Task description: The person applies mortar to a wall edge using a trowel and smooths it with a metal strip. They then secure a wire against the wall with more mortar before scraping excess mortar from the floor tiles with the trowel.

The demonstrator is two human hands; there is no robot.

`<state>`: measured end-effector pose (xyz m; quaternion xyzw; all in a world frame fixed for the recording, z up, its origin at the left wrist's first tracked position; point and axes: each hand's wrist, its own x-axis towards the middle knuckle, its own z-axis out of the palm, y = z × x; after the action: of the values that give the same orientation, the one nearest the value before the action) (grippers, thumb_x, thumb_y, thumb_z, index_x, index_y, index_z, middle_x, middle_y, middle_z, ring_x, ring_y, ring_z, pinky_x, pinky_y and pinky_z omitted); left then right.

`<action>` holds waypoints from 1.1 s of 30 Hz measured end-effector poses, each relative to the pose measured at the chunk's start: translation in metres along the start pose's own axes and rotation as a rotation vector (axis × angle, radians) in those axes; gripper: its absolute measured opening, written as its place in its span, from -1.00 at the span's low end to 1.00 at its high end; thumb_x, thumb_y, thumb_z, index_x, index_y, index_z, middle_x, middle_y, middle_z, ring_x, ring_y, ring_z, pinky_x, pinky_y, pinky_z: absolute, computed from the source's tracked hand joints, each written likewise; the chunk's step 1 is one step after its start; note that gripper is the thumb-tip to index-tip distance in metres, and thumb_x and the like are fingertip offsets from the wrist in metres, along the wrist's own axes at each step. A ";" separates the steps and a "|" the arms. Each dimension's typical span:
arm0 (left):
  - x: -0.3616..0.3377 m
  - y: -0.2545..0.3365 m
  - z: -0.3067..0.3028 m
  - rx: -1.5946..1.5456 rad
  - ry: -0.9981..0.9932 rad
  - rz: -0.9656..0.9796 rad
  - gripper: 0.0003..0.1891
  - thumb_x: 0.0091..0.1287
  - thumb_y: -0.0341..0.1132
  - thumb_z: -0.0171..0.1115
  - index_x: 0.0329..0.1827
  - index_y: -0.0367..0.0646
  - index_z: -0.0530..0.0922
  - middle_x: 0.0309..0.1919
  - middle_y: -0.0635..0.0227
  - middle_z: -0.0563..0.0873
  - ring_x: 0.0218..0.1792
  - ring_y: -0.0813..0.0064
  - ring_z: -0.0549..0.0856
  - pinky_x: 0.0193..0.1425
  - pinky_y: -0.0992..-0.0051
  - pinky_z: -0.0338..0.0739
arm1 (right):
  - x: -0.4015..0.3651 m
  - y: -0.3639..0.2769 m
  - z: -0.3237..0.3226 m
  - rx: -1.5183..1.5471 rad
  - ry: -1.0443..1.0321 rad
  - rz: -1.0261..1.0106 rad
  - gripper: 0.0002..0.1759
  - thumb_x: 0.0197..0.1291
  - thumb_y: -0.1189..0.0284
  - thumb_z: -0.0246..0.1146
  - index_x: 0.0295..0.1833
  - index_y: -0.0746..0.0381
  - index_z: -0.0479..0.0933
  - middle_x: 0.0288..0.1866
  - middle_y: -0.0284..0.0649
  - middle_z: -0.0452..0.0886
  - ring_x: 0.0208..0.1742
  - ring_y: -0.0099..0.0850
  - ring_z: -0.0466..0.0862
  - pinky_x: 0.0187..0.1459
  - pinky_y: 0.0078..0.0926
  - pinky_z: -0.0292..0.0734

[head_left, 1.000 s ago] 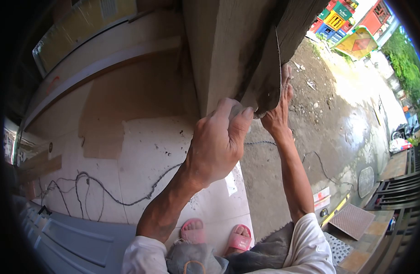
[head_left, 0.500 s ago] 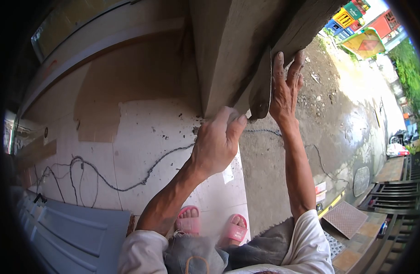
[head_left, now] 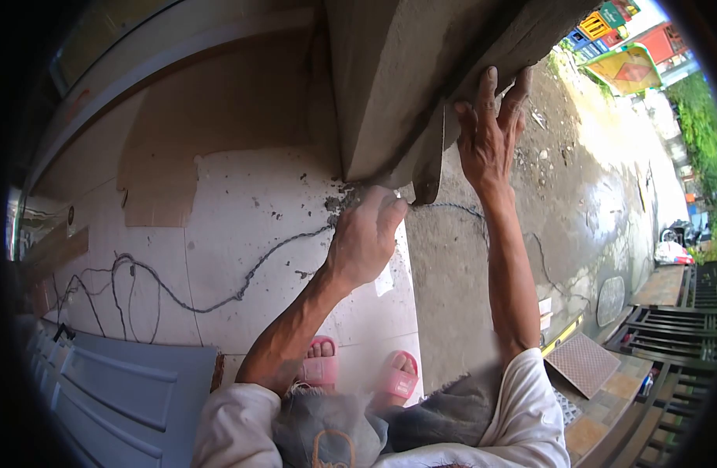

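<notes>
A grey cement column rises in front of me. A thin, flat, mortar-smeared board stands on edge against its corner. My left hand is curled tight at the board's lower end, thumb up by the column's base, where wet mortar crumbs lie. My right hand is spread open, fingers pointing up, pressed flat against the board's far side and the column. What exactly my left fingers enclose is partly hidden.
A dark cable snakes over the pale tiled floor. A grey door panel lies at lower left, cardboard beyond it. My pink sandals stand below. To the right are dirt ground and a metal grating.
My left hand has slid down the board to the column's base. My right hand has moved from behind the board to spread open higher on its side.
</notes>
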<state>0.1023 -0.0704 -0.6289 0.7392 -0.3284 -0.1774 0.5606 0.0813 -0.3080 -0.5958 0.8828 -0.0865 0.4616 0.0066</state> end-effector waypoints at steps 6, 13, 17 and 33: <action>-0.024 -0.012 -0.002 -0.041 0.009 -0.084 -0.68 0.55 -0.15 -0.01 -0.08 -0.26 0.52 -0.53 0.16 0.60 -0.48 0.15 0.62 -0.28 0.27 0.52 | -0.007 0.002 0.005 -0.012 0.082 0.001 -0.21 0.40 0.17 0.23 0.65 -0.17 0.06 0.72 0.08 -0.30 0.67 0.19 -0.11 0.39 0.26 0.06; -0.039 -0.013 -0.005 0.022 -0.055 -0.061 -0.79 0.49 -0.29 -0.03 -0.11 -0.19 0.56 -0.19 0.06 0.68 -0.16 -0.06 0.71 -0.11 0.16 0.61 | 0.006 -0.010 0.018 0.102 0.205 0.200 -0.12 0.49 -0.22 -0.22 0.70 -0.03 -0.29 0.71 0.09 -0.48 0.69 0.15 -0.25 0.43 0.32 -0.11; -0.054 -0.035 -0.007 -0.015 -0.023 0.045 -0.78 0.52 -0.26 0.04 -0.10 -0.28 0.48 -0.36 0.05 0.68 -0.34 -0.03 0.71 -0.21 0.23 0.58 | -0.001 -0.010 0.015 0.007 0.188 0.153 -0.09 0.46 -0.24 -0.18 0.70 -0.01 -0.26 0.70 0.11 -0.45 0.69 0.15 -0.32 0.40 0.47 -0.20; -0.076 -0.086 -0.006 -0.142 -0.028 -0.103 -0.88 0.47 -0.34 0.12 -0.16 -0.22 0.51 -0.33 0.13 0.68 -0.32 -0.04 0.70 -0.27 0.16 0.60 | -0.089 -0.006 0.028 -0.373 -0.232 0.040 -0.09 0.51 -0.06 -0.04 0.69 0.11 -0.31 0.69 0.15 -0.48 0.67 0.26 -0.37 0.48 0.40 -0.34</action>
<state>0.0763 -0.0008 -0.7168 0.7108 -0.2845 -0.2391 0.5972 0.0555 -0.2916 -0.6844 0.9117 -0.1880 0.3328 0.1509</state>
